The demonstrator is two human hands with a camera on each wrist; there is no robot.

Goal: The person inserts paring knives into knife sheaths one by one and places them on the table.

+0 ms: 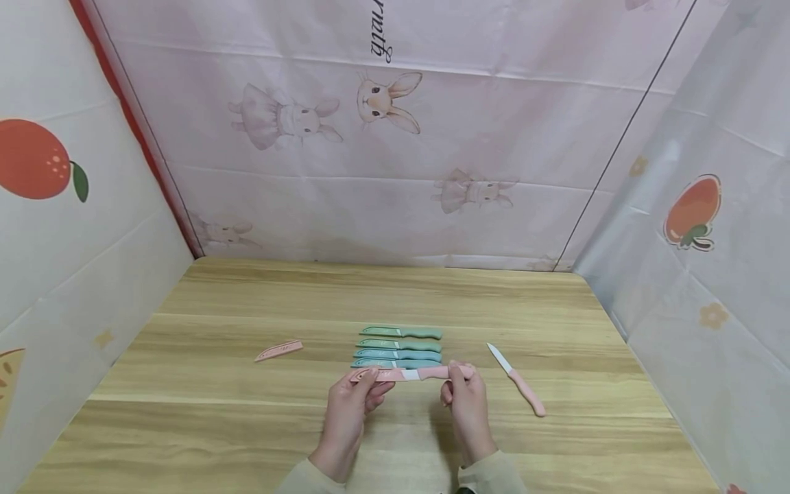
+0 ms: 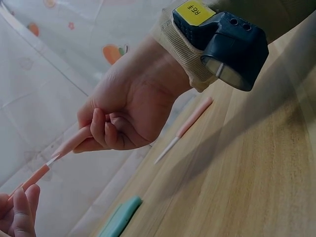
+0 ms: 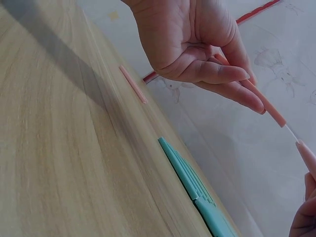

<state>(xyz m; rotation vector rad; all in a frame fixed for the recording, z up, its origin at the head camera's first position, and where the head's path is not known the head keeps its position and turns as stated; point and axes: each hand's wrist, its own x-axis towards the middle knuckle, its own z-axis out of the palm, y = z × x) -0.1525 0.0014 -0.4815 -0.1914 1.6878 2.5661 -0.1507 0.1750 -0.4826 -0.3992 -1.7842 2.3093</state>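
Just above the table, a pink paring knife (image 1: pixel 437 372) sits partway in a pink blade sheath (image 1: pixel 390 374), with a short white stretch of blade showing between sheath and handle. My left hand (image 1: pixel 347 410) pinches the sheath between thumb and fingers. At the other end, my right hand (image 1: pixel 470 408) grips the handle, its fingers curled in the left wrist view. Behind the hands lies a row of sheathed knives: two green knives (image 1: pixel 422 333) and two blue knives (image 1: pixel 420 355). The held knife overlaps the nearest blue one in the head view.
A second pink knife (image 1: pixel 527 392) lies bare on the wooden table (image 1: pixel 204 425) to the right, its white blade pointing away. On the left rests a loose pink sheath (image 1: pixel 279 350). Printed cloth walls (image 1: pixel 382 226) stand behind and at both sides.
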